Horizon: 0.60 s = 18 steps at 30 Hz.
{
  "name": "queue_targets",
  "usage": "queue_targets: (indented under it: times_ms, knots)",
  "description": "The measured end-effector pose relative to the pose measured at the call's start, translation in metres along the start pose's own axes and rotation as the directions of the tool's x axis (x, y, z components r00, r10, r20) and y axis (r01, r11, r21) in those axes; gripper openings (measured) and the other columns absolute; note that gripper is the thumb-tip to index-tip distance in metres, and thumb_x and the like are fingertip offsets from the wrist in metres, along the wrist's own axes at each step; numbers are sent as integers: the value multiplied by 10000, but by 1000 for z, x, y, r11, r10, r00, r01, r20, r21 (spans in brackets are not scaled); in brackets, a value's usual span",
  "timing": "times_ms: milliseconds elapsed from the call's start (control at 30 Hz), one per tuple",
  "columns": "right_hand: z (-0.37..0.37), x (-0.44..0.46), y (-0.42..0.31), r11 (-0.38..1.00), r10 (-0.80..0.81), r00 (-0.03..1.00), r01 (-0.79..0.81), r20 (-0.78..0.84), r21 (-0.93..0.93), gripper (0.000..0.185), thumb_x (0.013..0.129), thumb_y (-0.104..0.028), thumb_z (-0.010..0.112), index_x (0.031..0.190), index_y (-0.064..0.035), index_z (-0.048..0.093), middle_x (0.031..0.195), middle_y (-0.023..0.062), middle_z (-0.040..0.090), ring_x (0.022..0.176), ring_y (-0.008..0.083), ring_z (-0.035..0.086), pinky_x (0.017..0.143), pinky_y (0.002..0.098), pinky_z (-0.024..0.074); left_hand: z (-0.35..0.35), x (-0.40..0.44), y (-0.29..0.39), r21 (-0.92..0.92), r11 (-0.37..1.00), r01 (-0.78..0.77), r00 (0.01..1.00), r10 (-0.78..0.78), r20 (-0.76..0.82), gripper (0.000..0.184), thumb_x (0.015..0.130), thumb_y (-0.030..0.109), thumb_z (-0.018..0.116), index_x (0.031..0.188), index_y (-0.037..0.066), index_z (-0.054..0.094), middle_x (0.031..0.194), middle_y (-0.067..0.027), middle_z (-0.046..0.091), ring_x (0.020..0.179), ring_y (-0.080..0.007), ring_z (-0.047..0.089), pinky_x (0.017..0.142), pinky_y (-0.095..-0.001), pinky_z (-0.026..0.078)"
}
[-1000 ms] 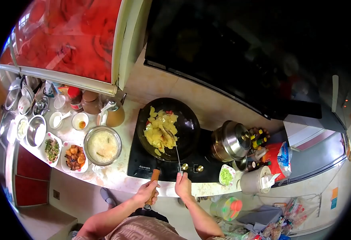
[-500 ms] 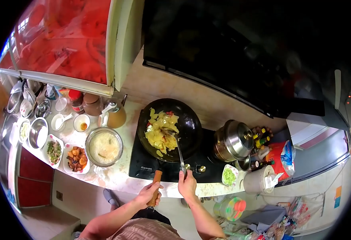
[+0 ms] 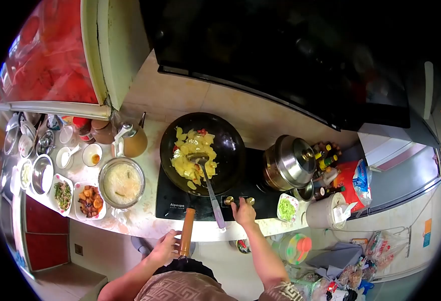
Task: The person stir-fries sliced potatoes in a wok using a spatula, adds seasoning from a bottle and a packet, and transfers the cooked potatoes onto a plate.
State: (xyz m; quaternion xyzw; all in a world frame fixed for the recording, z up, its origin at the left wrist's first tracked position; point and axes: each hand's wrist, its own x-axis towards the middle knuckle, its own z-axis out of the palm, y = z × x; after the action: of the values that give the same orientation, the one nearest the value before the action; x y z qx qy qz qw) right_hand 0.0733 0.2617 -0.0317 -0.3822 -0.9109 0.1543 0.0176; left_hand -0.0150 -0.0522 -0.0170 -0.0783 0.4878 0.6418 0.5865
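A black wok with sliced yellow potatoes and bits of red sits on the black cooktop. A spatula leans in it, its blade among the slices and its handle over the counter edge. Beside the wok's wooden handle, my left hand is loosely open, fingers slightly bent and apart from the grip. My right hand reaches over the cooktop's front, fingers extended between the left gold knob and the right gold knob. Contact with either knob cannot be made out.
A lidded steel pot stands right of the wok. Shredded green vegetable fills a small dish. To the left are a bowl of whitish liquid, a plate of braised chunks and several small bowls. A range hood overhangs the cooktop.
My right hand has let go of the spatula and moved right to the knobs. My left hand has released the wok handle and drawn left. The view has shifted slightly.
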Motion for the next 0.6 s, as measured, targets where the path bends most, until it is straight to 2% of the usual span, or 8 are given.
queue_targets:
  times_ms: [33,100,133,167,233,367,433,600]
  knots:
    - [1,5,1,1000,-2,1000,2,6,5,386,893,-357,541,1151,-70,540,1085,255,596,866,421,624,751,476,517,-8,-1,-7,0,1000,2,1000,-2,-8,564,970,491,377,1309,44,441,975,-118,595,773,-245,628,698,-380,520]
    - [6,19,0,990,4,993,13,119,-143,410,892,-406,518,1151,-91,552,1093,231,606,921,394,628,780,471,515,-22,-3,-17,28,999,18,1000,-18,-8,548,962,445,453,1295,10,440,993,-128,592,816,-224,626,697,-359,544]
    - [7,23,0,978,-116,987,133,112,-160,531,856,-409,602,1222,-29,547,1066,213,625,916,354,643,772,435,526,-22,-8,-19,44,999,28,998,-25,-62,516,963,411,473,1267,-6,457,990,-132,616,818,-223,633,704,-353,551]
    - [9,27,0,977,-130,984,148,118,-155,531,856,-409,602,1222,-29,547,1066,213,625,916,354,643,772,435,526,-23,-12,-19,37,999,21,997,-18,-74,516,963,411,473,1267,-6,457,990,-132,616,818,-223,633,704,-353,551]
    - [15,34,4,932,-217,943,276,252,-233,481,853,-382,603,1207,-59,564,1094,216,608,889,357,648,759,431,529,-24,-20,-23,48,997,55,993,-50,-105,482,968,383,475,1247,-9,469,981,-136,642,820,-223,639,696,-354,556]
    - [28,40,13,925,-274,940,315,202,-213,361,857,-331,590,1102,-66,608,981,208,639,832,372,650,734,441,531,-27,-21,-33,116,990,78,991,-65,-118,438,963,337,488,1230,-11,488,989,-128,653,827,-205,635,698,-338,555]
    - [32,39,15,920,-274,943,315,192,-233,300,859,-312,585,1029,-66,617,934,192,648,860,363,642,745,460,519,-29,-17,-41,131,988,81,992,-68,-107,428,960,338,494,1225,1,509,1018,-111,655,815,-179,627,718,-314,554]
    - [23,35,7,910,-330,926,363,183,-199,209,841,-239,571,975,-85,617,881,167,655,849,372,631,720,477,505,-44,-5,-77,168,986,-4,998,16,-66,405,956,353,512,1163,7,541,993,-106,656,810,-181,630,694,-305,540]
